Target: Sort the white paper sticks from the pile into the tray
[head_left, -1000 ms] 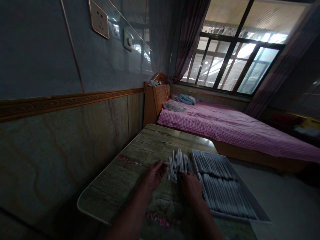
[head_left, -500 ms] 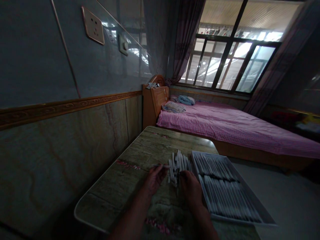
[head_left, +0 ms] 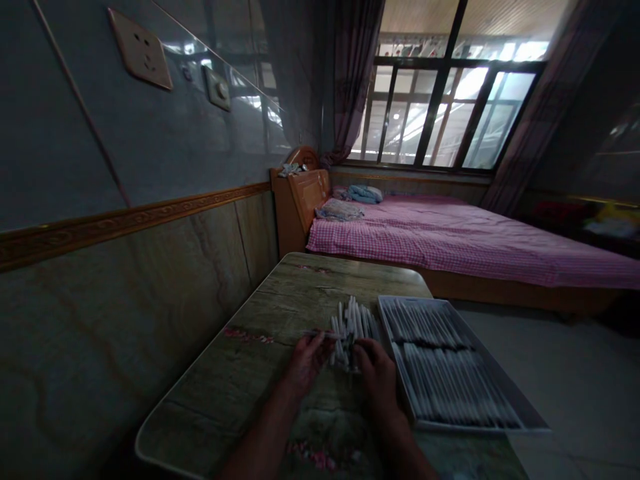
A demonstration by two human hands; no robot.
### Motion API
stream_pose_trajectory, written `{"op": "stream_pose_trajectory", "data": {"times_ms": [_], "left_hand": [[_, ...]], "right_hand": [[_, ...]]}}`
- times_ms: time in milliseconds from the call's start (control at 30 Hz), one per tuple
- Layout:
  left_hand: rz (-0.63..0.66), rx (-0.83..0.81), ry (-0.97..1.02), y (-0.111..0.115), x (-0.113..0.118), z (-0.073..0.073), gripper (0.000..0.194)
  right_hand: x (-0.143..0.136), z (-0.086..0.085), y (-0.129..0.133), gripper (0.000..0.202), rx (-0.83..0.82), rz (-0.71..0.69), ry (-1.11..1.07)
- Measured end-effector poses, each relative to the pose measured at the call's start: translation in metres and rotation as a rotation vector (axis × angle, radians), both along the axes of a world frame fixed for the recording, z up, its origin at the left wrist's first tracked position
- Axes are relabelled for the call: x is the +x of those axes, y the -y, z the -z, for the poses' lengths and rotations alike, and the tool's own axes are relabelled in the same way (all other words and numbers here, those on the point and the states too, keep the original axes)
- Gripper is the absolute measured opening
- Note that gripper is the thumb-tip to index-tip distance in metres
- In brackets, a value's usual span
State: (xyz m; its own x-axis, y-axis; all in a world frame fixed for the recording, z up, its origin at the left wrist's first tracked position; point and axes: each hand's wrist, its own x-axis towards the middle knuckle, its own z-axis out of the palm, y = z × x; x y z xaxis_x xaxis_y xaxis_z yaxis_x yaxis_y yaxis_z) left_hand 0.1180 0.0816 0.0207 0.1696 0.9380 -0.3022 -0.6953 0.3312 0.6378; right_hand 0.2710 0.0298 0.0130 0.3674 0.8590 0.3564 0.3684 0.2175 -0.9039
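On the table (head_left: 240, 383), a loose heap of slim white pens (head_left: 353, 320) with some dark parts lies in front of me. A single pen (head_left: 327, 335) is pinched level between the thumb and fingers of my left hand (head_left: 307, 357), its right end close to the heap. My right hand (head_left: 375, 363) is curled at the heap's near right side, fingertips drawn together among the pens; what they grip is hidden. Just right of that hand sits a shallow, clear-edged tray (head_left: 533, 420), where many similar pens (head_left: 460, 383) lie side by side in two rows.
Beyond the table stands a bed (head_left: 425, 233) with a pink checked cover and a wooden headboard (head_left: 303, 200). A tiled wall (head_left: 150, 287) runs along the left. The tray's right part reaches past the table edge over the pale floor (head_left: 575, 387).
The view has turned slightly, shifting most of the scene left. My left hand still holds the pen; my right hand remains at the heap, its fingertips now more visible.
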Motion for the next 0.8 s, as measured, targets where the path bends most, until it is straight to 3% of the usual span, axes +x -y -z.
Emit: {"op": "stream_pose_trajectory", "data": {"times_ms": [167,267,800], "left_hand": [[0.056,0.021,0.014,0.0045,0.0048,0.0030,0.018],[0.060,0.030,0.012,0.0058,0.0060,0.0032,0.019],[0.039,0.070,-0.033,0.0052,0.0074,0.0053,0.025]], "right_hand": [[-0.0078,-0.0014,-0.0032,0.025,-0.049,-0.003,-0.290],[-0.0091,-0.0051,-0.0046,0.024,-0.047,0.000,-0.354],[-0.0094,-0.0073,-0.0006,0.015,-0.020,0.028,-0.152]]}}
